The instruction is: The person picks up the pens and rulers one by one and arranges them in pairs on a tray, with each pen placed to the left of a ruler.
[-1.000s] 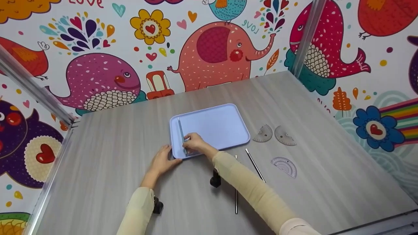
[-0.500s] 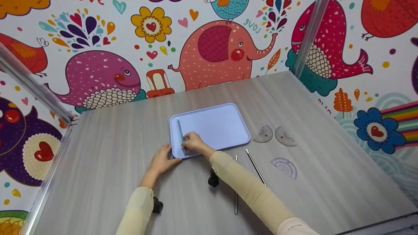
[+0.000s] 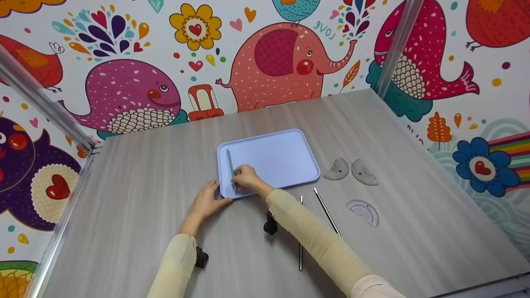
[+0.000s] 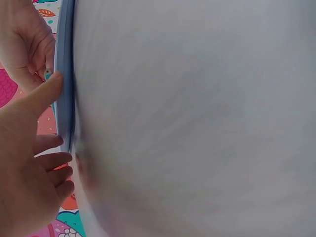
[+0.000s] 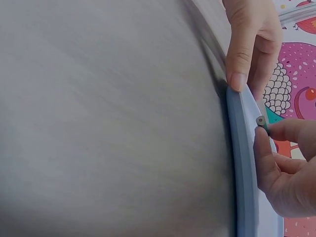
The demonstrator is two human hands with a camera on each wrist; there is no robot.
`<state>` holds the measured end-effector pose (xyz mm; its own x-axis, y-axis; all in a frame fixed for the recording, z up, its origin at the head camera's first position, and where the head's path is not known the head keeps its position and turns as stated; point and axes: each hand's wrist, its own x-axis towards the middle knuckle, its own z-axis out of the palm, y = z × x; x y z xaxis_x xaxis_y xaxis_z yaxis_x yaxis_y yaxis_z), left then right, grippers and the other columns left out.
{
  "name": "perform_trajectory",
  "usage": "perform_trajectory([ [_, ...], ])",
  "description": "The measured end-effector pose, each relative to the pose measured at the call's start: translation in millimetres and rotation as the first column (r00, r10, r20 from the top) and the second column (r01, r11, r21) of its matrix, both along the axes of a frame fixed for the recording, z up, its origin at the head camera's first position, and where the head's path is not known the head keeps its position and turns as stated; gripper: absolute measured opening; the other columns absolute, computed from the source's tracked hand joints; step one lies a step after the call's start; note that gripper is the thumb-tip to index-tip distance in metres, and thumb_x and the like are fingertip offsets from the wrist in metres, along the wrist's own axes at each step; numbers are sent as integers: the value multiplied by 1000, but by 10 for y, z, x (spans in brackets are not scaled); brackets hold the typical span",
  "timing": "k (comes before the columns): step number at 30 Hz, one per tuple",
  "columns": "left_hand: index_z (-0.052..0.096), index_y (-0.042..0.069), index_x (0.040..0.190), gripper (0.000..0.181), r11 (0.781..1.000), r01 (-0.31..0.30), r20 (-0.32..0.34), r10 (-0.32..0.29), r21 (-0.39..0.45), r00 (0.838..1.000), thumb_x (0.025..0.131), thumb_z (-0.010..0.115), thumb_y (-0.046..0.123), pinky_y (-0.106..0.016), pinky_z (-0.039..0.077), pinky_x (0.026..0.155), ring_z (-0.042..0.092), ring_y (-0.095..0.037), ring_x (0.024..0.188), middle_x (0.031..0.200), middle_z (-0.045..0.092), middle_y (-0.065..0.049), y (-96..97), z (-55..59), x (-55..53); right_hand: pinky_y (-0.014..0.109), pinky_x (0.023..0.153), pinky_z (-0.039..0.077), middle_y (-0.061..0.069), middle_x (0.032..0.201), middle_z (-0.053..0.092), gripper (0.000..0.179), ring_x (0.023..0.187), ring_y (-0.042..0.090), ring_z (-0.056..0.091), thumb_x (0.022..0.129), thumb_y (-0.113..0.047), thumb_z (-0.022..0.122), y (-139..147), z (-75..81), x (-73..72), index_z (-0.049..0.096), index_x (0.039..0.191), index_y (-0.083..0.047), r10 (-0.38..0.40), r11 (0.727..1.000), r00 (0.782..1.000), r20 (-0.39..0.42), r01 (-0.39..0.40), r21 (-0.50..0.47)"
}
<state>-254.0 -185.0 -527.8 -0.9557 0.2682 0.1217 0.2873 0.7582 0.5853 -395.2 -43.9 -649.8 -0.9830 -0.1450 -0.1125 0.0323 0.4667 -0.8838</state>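
Note:
A light blue tray (image 3: 275,155) lies on the table, and along its left side runs a teal pencil (image 3: 230,160). My right hand (image 3: 247,179) pinches the pencil near its lower end, thumb against fingers; the pencil's blunt end (image 5: 261,120) pokes out of the pinch in the right wrist view. My left hand (image 3: 206,200) rests at the tray's near left corner. Its thumb (image 4: 49,91) touches the near rim in the left wrist view, while its straight fingers lie along the left side.
Two striped dark pencils lie right of the tray, one pencil (image 3: 327,211) slanted, another pencil (image 3: 301,256) partly under the right sleeve. Three clear protractors are farther right: one protractor (image 3: 337,169) by the tray, a second protractor (image 3: 364,172) beside it, a third protractor (image 3: 364,212) nearer.
The head view has shifted slightly. Both hands, the tray and the teal pencil keep nearly the same places.

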Motion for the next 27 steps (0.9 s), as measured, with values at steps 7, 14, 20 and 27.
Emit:
perform_trajectory([
  [7, 47, -11, 125, 68, 1000, -4, 6, 4, 2, 1000, 74, 73, 26, -50, 32, 101, 40, -43, 119, 127, 44, -32, 0, 2, 4, 23, 44, 48, 2, 66, 61, 28, 52, 13, 56, 65, -7, 62, 32, 253, 152, 67, 91, 2, 33, 994, 993, -112, -21, 107],
  [14, 45, -10, 127, 69, 1000, -12, 23, 12, -2, 1000, 75, 73, 26, -50, 31, 102, 38, -42, 121, 129, 42, -32, -2, 1, 5, 15, 40, 28, 0, 55, 48, 4, 48, 10, 39, 69, -1, 62, 89, 1381, 899, 62, 65, -2, 31, 969, 991, -129, 2, 246],
  [20, 44, -11, 128, 70, 1000, -18, 32, 18, -10, 999, 75, 72, 26, -49, 29, 103, 36, -43, 123, 130, 41, -33, 4, 8, 1, 13, 41, 28, 3, 58, 51, 6, 51, 10, 38, 71, 0, 61, 96, 1724, 1163, 61, 65, 1, 30, 950, 981, -193, 32, 311],
  [27, 45, -15, 124, 69, 1000, -21, 27, 21, -1, 999, 74, 73, 25, -50, 29, 103, 36, -44, 123, 129, 41, -34, 7, 10, 16, 22, 47, 39, 0, 57, 52, 17, 54, 13, 43, 68, -4, 64, 41, 1419, 984, 53, 55, -8, 22, 926, 967, -254, 76, 369],
])
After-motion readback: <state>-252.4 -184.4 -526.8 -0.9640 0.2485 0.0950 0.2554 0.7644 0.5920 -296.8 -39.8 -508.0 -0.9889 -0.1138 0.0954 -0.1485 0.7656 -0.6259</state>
